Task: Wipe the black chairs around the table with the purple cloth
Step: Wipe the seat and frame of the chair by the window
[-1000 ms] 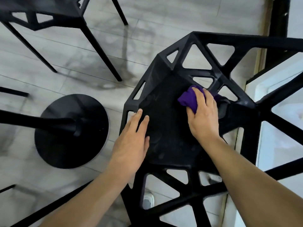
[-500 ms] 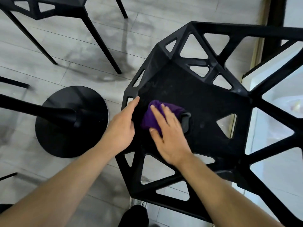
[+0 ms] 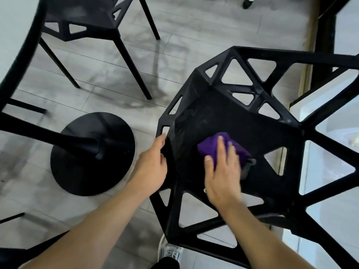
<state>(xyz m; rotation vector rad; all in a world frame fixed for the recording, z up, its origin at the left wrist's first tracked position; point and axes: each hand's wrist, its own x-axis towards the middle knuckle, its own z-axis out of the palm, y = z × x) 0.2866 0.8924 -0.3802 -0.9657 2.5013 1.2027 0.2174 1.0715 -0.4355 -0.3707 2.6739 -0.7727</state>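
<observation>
On black chair (image 3: 223,113), flat right fingers (image 3: 220,150) press purple cloth (image 3: 209,146), left fingers (image 3: 160,140) grip edge.

Black chairs: two counted. Near chair (image 3: 233,121), far chair (image 3: 83,22).
Stray black bars at left edge: two recorded, upper bar (image 3: 25,106), lower bar (image 3: 11,215); parent object not determined.
Purple cloth (image 3: 211,146): one.
Hands: two logged. Left hand (image 3: 153,167), right hand (image 3: 223,175).
Bench (image 3: 11,35): one, pale round top partly in view.
Pedestal base (image 3: 91,154): one, black disc.
White shoe (image 3: 169,251): one seen, below near chair.
</observation>
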